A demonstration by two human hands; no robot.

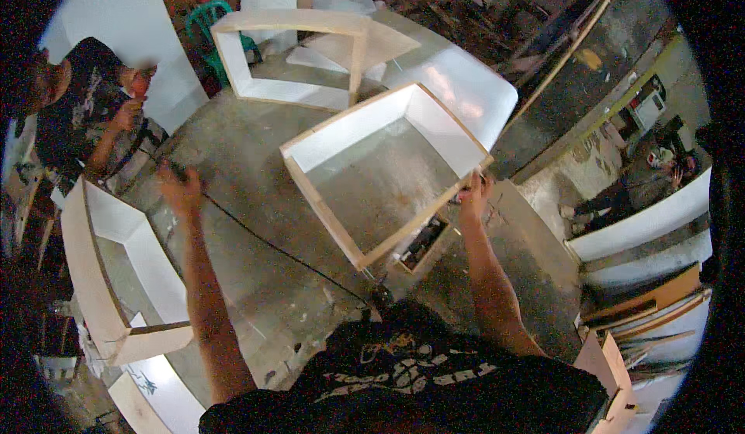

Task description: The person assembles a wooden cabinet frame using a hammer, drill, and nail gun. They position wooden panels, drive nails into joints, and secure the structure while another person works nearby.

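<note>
A rectangular open frame [322,207] with bare wood edges and white inner walls lies in front of me, tilted in my view. My right hand [475,195] grips its right corner; part of the fingers is hidden, and something small and dark shows beside them. Out to the left, my left hand [181,191] is held away from the frame, fingers apart and slightly blurred. A thin black hose or cable [283,241] runs from near that hand toward my body. Just beyond the frame's near right side sits a small open box [411,259] with dark contents.
Another white-lined frame [293,21] stands at the back, beside a glossy white panel [473,96]. A third frame [93,255] is at the left. A co-worker [85,100] holds something reddish at far left. A green chair [208,22] stands behind; boards [652,302] lean at right.
</note>
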